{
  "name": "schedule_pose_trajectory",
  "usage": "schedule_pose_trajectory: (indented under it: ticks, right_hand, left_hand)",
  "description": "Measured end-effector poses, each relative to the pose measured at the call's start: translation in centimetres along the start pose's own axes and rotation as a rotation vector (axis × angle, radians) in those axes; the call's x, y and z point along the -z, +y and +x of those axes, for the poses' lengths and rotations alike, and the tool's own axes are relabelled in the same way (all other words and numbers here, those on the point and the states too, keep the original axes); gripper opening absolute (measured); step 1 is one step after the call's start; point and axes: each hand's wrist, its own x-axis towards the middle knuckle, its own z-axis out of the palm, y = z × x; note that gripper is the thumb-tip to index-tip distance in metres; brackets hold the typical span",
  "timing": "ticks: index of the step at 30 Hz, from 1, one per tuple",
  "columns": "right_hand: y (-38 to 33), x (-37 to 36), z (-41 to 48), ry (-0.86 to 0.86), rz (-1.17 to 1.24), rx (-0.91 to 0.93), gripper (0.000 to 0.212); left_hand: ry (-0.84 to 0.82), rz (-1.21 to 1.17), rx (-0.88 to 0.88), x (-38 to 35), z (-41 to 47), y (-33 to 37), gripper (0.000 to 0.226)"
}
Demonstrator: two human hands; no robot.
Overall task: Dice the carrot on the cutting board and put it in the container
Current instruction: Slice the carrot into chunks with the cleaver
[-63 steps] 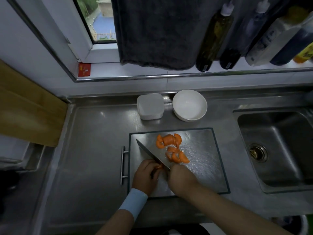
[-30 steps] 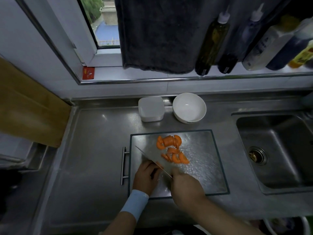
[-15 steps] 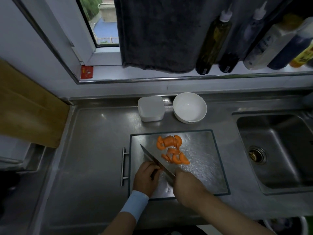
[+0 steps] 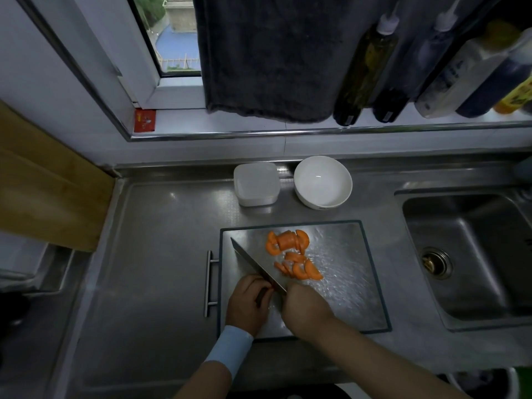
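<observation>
On the metal cutting board (image 4: 345, 286) the person works near the front left corner. The right hand (image 4: 306, 308) is closed around the handle of the knife (image 4: 256, 266); the handle itself is hidden inside the fist. The blade runs from this hand diagonally to the far left, with its tip close to the left edge of the board. The left hand (image 4: 247, 305), with a light blue wristband (image 4: 230, 347) on the wrist, lies just to the left of the blade. Its fingers are curled down on the carrot end (image 4: 270, 288), of which only a small orange-red edge shows beside the blade. The carrot slices (image 4: 299, 269) that are already cut lie on the other side of the blade, in the middle of the board. One small heap is close to the right hand, and a second heap (image 4: 288, 243) is a little farther back, near the far edge. The container (image 4: 256, 182), white and square, stands on the steel counter (image 4: 161, 254) behind the board, apart from it, and no carrot shows in it. A white bowl (image 4: 322, 181) stands just beside it on the right. The sink (image 4: 475, 269) is to the right of the board. On the window sill above, a dark towel (image 4: 267, 53) hangs down and several bottles (image 4: 365, 61) stand in a row.
</observation>
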Motion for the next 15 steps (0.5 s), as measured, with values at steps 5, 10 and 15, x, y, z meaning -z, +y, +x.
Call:
schedule_pose_trajectory:
  ticks: [5, 10, 15]
  right_hand:
    - [0.2, 0.0, -0.1, 0.016, 0.018, 0.008, 0.020]
    - [1.8, -0.6, -1.6, -0.007, 0.016, -0.041, 0.021]
    - [2.8, 0.9, -1.0, 0.057, 0.133, -0.067, 0.020]
  left_hand:
    - [0.001, -0.008, -0.002, 0.1, 0.0, 0.0, 0.007]
    - [-0.004, -0.010, 0.025, 0.1, -0.1, 0.0, 0.008]
    - [-0.013, -0.011, -0.007, 0.4, -0.2, 0.1, 0.008]
